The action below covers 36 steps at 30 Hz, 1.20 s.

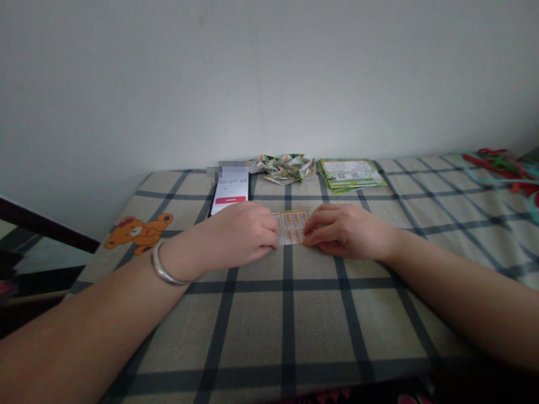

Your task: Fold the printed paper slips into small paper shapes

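A small printed paper (291, 227), white with orange blocks and a yellow edge, lies between my two hands at the middle of the table. My left hand (246, 233), with a silver bangle at its wrist, has curled fingers closed on the paper's left end. At the other end, the bent fingers of my right hand (343, 231) pinch it near the surface. Both ends of the paper are hidden under the fingers, so its full length cannot be seen.
A phone (231, 191) showing a timer lies beyond my left hand. Several folded green-and-white paper triangles (286, 168) sit by the wall, beside a stack of green printed sheets (351, 174). An orange bear picture (138, 233) marks the checked tablecloth (256, 331). Red and green items (505, 168) lie far right.
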Each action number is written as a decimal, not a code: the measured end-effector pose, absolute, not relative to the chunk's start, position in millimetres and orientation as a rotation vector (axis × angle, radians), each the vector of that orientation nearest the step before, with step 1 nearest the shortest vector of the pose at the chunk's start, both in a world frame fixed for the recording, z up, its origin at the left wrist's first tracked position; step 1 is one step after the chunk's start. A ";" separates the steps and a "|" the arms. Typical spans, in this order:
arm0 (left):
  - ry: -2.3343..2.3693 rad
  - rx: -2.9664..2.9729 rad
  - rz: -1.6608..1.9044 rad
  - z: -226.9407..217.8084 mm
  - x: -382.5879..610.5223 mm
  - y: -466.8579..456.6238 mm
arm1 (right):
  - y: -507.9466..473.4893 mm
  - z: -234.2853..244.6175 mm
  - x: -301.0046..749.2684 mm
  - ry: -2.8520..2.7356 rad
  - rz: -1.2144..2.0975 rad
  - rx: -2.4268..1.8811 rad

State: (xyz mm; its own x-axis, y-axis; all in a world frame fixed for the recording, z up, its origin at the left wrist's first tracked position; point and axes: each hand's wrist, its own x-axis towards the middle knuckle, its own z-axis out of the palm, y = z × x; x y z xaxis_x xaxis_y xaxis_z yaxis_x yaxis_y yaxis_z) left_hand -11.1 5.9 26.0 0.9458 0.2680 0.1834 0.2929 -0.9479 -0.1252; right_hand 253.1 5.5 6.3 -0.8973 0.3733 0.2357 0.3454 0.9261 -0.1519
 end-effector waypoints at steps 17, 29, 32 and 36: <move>-0.481 -3.066 -0.158 29.9 -12.8 8.9 | 5.7 16.7 268.8 -2.871 0.291 -0.649; -0.707 -3.139 -0.092 32.1 -13.0 3.5 | 4.0 26.5 274.8 -2.936 0.289 -0.774; -0.712 -3.117 -0.075 31.0 -10.7 2.0 | 4.7 25.6 272.5 -2.924 0.290 -0.779; -0.653 -3.011 -0.121 25.7 -8.1 1.8 | 7.0 24.0 267.7 -2.876 0.212 -0.781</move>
